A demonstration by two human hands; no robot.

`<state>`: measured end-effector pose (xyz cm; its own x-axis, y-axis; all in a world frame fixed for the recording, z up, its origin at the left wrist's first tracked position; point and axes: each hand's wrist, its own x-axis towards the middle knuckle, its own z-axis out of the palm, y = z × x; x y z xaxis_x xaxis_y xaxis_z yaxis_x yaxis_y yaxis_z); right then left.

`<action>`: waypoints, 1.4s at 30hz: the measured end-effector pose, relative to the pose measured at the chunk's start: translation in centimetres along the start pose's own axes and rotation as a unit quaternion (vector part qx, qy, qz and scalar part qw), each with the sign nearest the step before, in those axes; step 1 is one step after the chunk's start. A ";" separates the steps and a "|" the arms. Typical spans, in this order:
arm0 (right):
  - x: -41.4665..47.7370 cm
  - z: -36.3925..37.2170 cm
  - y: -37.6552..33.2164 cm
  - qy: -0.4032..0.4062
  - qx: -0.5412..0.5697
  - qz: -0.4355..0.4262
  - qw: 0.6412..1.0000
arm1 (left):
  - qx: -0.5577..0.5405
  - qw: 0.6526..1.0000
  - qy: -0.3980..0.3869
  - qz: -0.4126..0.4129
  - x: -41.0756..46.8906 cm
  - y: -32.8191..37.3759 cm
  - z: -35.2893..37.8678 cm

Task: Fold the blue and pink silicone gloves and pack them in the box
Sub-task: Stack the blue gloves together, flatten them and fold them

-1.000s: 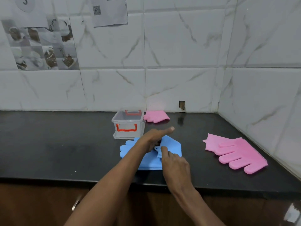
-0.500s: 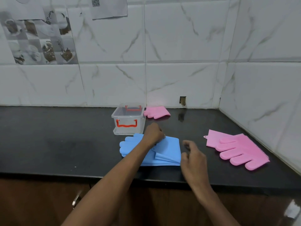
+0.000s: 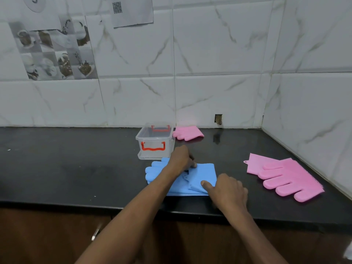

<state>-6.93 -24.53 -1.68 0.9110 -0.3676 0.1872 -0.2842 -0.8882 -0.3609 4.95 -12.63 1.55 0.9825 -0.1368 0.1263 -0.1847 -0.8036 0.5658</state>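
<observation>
The left hand (image 3: pixel 182 159) grips the folded blue gloves (image 3: pixel 205 172), fingers curled. The right hand (image 3: pixel 228 191) pinches their near corner.

One box (image 3: pixel 155 141), one blue glove stack (image 3: pixel 204 173), two pink glove lots (image 3: pixel 188 132) (image 3: pixel 285 177).

A QR code (image 3: pixel 117 7) is printed on the white paper sheet (image 3: pixel 137 15). Left of that sheet, a round white sticker (image 3: pixel 35 3) bears one cropped, unreadable character.

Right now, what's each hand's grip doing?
Left hand: fingers curled atop the blue gloves; grip cannot be told.
Right hand: pinching the blue gloves' edge.
</observation>
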 end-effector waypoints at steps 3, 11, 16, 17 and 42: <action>0.0 0.0 0.1 -0.008 -0.001 0.012 1.000 | 0.002 0.999 0.039 0.018 -1.0 -0.5 0.3; 0.8 -1.4 -1.5 -0.045 0.098 -0.009 0.994 | -0.034 0.994 -0.023 0.101 -4.6 -2.9 -0.4; -0.4 -2.1 -5.8 0.095 0.080 -0.155 0.980 | -0.359 0.915 -0.145 -0.117 -3.7 -3.1 -3.6; -1.0 -2.0 -6.8 0.112 0.059 -0.194 0.973 | -0.401 0.890 -0.164 -0.140 -3.3 -3.4 -4.3; -2.6 4.2 -8.3 -0.074 -0.039 -0.327 0.941 | -0.121 0.991 -0.024 -0.049 -3.3 -10.0 -6.0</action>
<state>-5.67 -15.07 -2.98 0.9293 0.3015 0.2134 0.3351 -0.9312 -0.1436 3.45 -0.67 0.37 0.9950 -0.0970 0.0254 -0.0828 -0.6532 0.7526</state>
